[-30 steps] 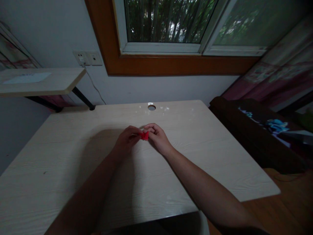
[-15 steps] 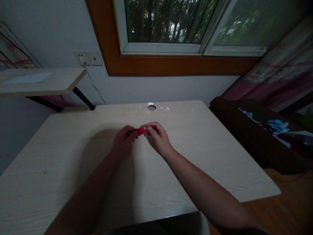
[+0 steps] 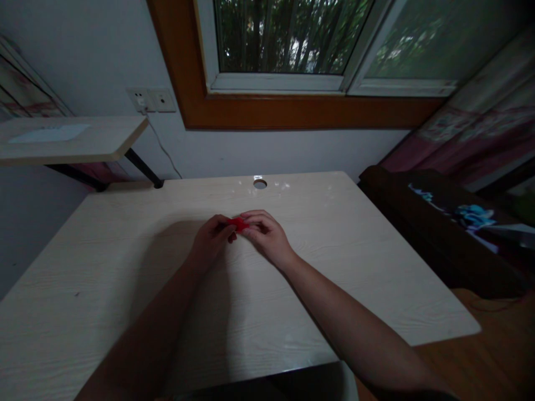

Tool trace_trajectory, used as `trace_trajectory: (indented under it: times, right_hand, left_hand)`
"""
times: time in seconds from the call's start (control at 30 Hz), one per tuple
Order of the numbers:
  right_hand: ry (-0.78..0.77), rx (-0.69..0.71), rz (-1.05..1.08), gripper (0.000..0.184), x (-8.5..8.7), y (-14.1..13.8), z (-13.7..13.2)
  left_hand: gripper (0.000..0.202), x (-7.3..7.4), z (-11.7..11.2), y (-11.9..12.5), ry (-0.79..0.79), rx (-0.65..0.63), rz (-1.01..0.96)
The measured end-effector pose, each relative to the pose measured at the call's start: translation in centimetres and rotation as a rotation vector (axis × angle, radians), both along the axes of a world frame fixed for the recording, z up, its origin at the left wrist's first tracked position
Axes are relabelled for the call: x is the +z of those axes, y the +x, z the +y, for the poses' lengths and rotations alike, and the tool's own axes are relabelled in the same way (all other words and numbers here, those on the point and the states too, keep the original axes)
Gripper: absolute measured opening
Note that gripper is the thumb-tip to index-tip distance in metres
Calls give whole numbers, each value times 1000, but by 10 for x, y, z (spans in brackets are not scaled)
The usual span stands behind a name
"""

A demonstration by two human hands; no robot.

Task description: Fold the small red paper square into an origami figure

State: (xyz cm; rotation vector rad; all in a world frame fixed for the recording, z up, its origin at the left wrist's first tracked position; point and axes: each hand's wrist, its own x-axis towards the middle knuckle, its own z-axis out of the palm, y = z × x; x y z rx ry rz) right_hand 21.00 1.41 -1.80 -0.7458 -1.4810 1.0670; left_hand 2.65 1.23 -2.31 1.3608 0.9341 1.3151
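Note:
A small red folded piece [image 3: 238,224], probably paper, is held just above the middle of a pale wooden table [image 3: 125,289]. My left hand [image 3: 212,240] pinches its left end with curled fingers. My right hand [image 3: 264,236] pinches its right end, fingers bent over it. Both hands meet at the piece and cover most of it. Both forearms stretch from the near edge of the table toward the middle.
A round cable hole [image 3: 259,183] sits near the table's far edge, under a window. A side shelf [image 3: 71,139] stands at the upper left below a wall socket [image 3: 151,100]. A dark sofa or bed [image 3: 443,228] with patterned cloth lies right.
The red piece sat lower and bunched between the fingers a second ago. It now lies flatter and slightly higher, and my right hand's fingers have closed further over it.

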Motion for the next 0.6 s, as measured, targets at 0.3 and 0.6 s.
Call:
trace_trajectory:
  times: [0.3, 0.6]
  right_hand:
    - [31, -15, -38, 4, 1, 1, 0]
    - [105, -54, -129, 6, 4, 1, -2]
  left_hand:
    - [20, 4, -2, 2, 9, 24, -29]
    - [15, 0, 0, -2, 15, 116, 59]
